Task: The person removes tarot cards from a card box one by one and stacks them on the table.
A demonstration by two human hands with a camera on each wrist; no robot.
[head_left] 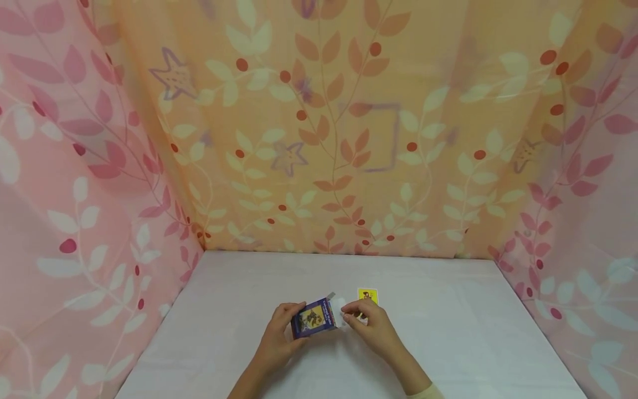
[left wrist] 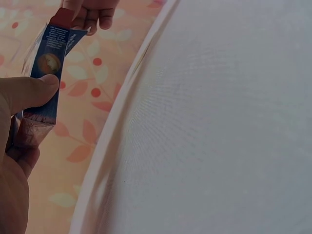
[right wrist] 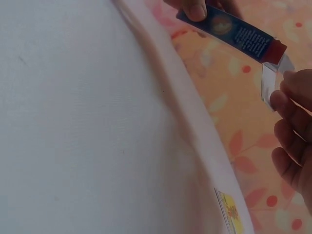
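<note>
A small dark blue card box (head_left: pixel 313 318) with a yellow picture on its front is held tilted above the table by my left hand (head_left: pixel 279 337). The left thumb (left wrist: pixel 36 92) presses along its narrow printed side in the left wrist view. The box's end facing right stands open, with a white flap (right wrist: pixel 267 84) sticking out and a red tab (right wrist: pixel 275 51) beside it. My right hand (head_left: pixel 375 331) pinches that flap between thumb and forefinger, its other fingers loosely bent. What is inside the box cannot be made out.
A yellow card (head_left: pixel 368 293) with a white border lies on the table just behind my right hand, partly hidden by it. White cloth covers the table (head_left: pixel 224 310). Leaf-patterned curtains (head_left: pixel 279 122) hang at the back and both sides.
</note>
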